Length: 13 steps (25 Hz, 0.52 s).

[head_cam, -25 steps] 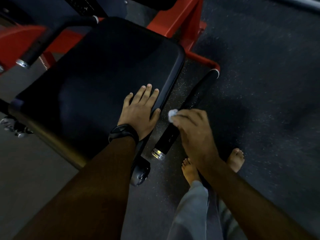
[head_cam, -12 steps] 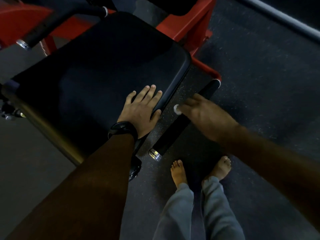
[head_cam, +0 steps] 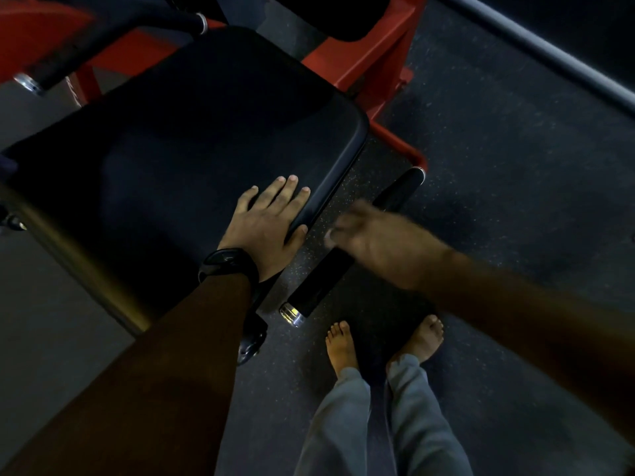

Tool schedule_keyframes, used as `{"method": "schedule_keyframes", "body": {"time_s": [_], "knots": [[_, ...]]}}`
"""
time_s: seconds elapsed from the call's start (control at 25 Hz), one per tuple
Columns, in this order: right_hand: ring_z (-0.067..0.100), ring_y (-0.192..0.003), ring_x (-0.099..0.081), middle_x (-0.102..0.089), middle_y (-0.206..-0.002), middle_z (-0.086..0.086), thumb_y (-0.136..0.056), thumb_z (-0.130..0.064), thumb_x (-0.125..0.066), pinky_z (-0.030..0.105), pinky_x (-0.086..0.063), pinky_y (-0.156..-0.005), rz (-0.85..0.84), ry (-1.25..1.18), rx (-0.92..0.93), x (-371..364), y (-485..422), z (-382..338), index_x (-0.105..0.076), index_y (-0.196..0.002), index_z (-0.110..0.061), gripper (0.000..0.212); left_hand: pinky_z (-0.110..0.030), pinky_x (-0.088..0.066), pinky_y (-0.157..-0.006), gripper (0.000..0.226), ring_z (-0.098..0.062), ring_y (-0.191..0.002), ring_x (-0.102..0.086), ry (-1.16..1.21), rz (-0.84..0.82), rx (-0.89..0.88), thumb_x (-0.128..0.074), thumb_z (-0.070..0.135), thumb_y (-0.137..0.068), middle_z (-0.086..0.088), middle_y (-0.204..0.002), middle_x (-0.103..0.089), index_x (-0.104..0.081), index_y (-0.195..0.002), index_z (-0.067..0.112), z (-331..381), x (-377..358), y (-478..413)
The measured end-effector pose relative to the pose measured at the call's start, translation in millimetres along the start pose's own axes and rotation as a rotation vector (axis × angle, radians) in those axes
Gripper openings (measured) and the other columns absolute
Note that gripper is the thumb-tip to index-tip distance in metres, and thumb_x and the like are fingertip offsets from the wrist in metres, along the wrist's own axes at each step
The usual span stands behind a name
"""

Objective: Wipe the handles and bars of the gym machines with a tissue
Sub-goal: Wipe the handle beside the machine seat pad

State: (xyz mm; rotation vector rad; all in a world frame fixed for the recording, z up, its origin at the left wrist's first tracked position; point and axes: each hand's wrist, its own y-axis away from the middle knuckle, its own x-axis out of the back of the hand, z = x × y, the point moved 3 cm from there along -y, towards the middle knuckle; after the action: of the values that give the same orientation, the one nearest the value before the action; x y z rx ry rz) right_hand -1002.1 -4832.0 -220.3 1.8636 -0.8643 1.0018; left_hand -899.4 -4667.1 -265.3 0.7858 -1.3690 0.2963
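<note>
Right hand (head_cam: 374, 243), blurred, is curled over the black foam-gripped handle bar (head_cam: 319, 283), a small white tissue (head_cam: 329, 234) pinched at its fingertips; the bar is laid diagonally, chrome cap nearest the bare feet (head_cam: 342, 348), far end toward the red steel frame (head_cam: 388, 60). Left hand (head_cam: 266, 228) is spread flat on the black padded seat (head_cam: 189, 139)

**Surfaces around the bench**

The seat pad (head_cam: 206, 132) under my left hand (head_cam: 264, 231) is smooth black vinyl with a faint sheen. The handle (head_cam: 323, 280) has a matt black grip and a shiny metal end cap (head_cam: 291, 314). The frame (head_cam: 378, 63) is red-painted metal, and the floor (head_cam: 515, 201) is rough, speckled rubber. The tissue (head_cam: 329, 235) in my right hand (head_cam: 374, 245) is blurred, probably soft paper.
</note>
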Motion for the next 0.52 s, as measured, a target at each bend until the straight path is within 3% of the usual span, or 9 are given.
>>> {"method": "schedule_keyframes", "body": {"time_s": [0.08,0.2,0.32,0.44,0.52], "knots": [[0.026,-0.139,-0.029,-0.037,-0.150,0.007,-0.095,-0.019,-0.056,0.040,-0.038,-0.112,0.040,-0.075,-0.118,0,5,20,-0.040,-0.144,-0.021,0.052,-0.046,-0.013,-0.120,0.062,-0.015,-0.151,-0.011,0.011,0.013,-0.002,-0.031,0.047,-0.099,0.000,-0.164,-0.016,-0.019,-0.156,0.025,0,-1,0],[0.033,-0.140,-0.031,-0.035,-0.153,0.012,-0.090,-0.010,-0.059,0.042,-0.042,-0.107,0.044,-0.034,-0.086,-5,14,6,-0.035,-0.150,-0.013,0.064,-0.047,-0.015,-0.120,0.062,-0.016,-0.150,-0.013,0.005,0.022,-0.002,-0.031,0.048,-0.098,0.000,-0.163,-0.019,-0.021,-0.155,0.025,-1,-2,-1],[0.038,-0.109,-0.056,-0.063,-0.126,0.019,-0.081,-0.003,-0.053,0.042,-0.052,-0.085,0.423,-0.198,-0.305,-10,22,14,-0.058,-0.132,-0.002,0.052,-0.047,-0.014,-0.120,0.062,-0.016,-0.150,-0.014,0.002,0.027,0.000,-0.035,0.046,-0.099,0.000,-0.163,-0.019,-0.022,-0.155,0.024,-2,-2,0],[0.015,-0.103,-0.053,-0.058,-0.125,0.007,-0.090,-0.006,-0.059,0.019,-0.046,-0.083,0.653,-0.504,-0.591,-33,29,-3,-0.065,-0.123,-0.008,0.034,-0.047,-0.014,-0.120,0.061,-0.016,-0.150,-0.013,-0.003,0.028,-0.010,-0.035,0.046,-0.099,0.000,-0.163,-0.018,-0.022,-0.155,0.024,-1,-2,-1],[-0.002,-0.094,-0.049,-0.053,-0.117,-0.006,-0.093,-0.011,-0.064,0.011,-0.047,-0.079,0.774,-0.793,-0.894,-48,32,-31,-0.067,-0.113,-0.015,0.021,-0.047,-0.014,-0.120,0.061,-0.016,-0.150,-0.012,-0.002,0.025,-0.001,-0.035,0.046,-0.100,0.000,-0.163,-0.018,-0.021,-0.155,0.024,-2,-2,0]]}}
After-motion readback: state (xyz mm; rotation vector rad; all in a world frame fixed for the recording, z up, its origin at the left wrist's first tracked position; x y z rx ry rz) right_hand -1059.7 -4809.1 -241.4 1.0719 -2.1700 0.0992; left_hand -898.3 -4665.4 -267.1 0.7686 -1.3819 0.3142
